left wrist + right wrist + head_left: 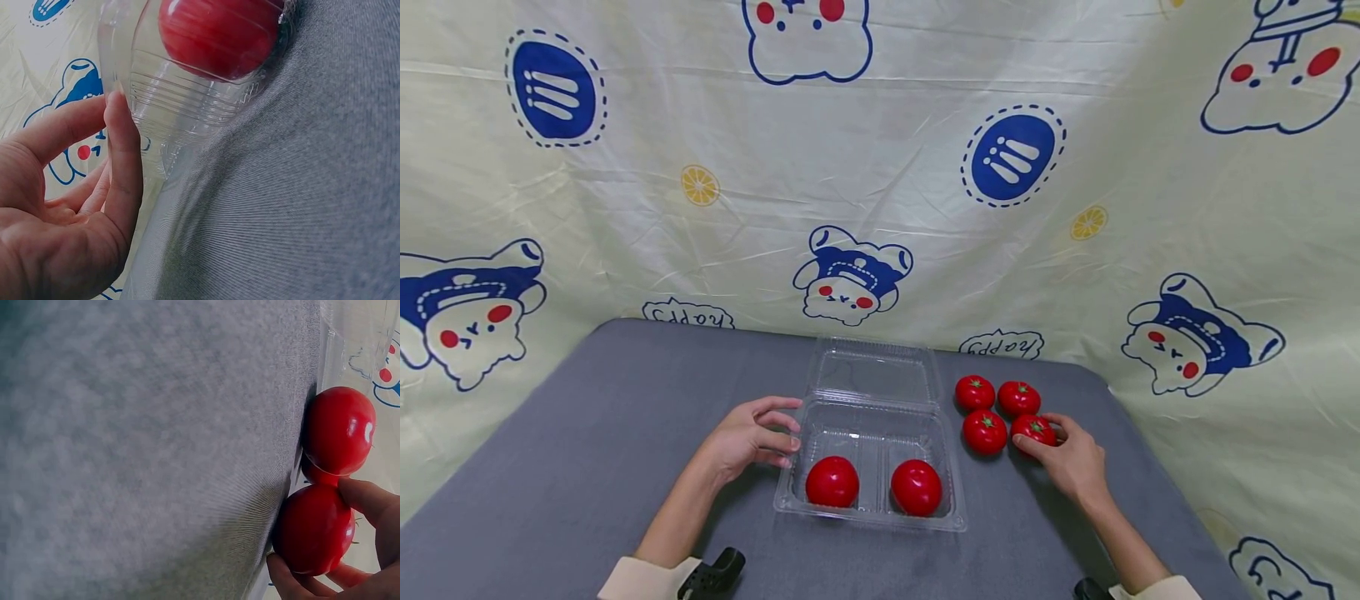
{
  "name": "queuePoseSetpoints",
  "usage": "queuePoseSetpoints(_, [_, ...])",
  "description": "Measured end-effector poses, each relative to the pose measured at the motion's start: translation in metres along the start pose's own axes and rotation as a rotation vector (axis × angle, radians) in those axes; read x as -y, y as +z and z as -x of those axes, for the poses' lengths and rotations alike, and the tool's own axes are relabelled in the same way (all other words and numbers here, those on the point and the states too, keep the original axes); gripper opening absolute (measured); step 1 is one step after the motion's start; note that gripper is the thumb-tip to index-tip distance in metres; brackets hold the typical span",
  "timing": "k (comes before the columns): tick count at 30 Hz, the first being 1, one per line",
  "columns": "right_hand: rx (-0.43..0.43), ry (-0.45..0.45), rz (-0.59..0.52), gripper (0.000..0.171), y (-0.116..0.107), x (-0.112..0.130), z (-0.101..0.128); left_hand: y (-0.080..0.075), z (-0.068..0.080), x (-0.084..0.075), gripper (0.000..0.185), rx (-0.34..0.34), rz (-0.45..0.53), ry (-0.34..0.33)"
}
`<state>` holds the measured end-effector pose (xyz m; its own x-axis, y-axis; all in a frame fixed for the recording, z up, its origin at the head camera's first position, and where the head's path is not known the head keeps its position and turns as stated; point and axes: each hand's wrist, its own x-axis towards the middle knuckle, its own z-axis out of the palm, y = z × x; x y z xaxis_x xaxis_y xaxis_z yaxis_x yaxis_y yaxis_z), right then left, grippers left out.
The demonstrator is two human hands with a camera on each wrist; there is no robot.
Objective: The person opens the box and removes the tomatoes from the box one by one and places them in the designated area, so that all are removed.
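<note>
On the grey tabletop, a clear plastic clamshell box [871, 521] lies unfolded. One tomato [832, 482] sits in its left compartment, another tomato [917, 487] in the right. At the box's left rim is my left hand [752, 437], fingers spread and fairly relaxed, fingertips against the edge. The left wrist view shows these fingertips [122, 119] at the clear rim. To the right of the box, my right hand [1075, 458] grips a red tomato [315, 529] between thumb and fingers. Three more tomatoes stand close by, the nearest tomato [984, 432] just left of the held one.
The box's raised lid [874, 371] leans toward the back. Two farther tomatoes, a left tomato [974, 392] and a right tomato [1018, 398], stand near the table's back edge. A patterned cloth [880, 167] hangs behind the grey table [587, 467].
</note>
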<state>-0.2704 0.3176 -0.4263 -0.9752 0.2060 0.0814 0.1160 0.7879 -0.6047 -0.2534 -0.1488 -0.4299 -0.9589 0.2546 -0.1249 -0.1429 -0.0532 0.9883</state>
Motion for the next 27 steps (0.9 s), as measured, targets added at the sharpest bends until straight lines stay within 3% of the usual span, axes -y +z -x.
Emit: queuePoseSetpoints(27, [0.04,0.018,0.023,0.078,-0.0018,0.0004,-0.003,-0.0014,-0.0021,0.0036,0.062,-0.005,0.0,-0.01])
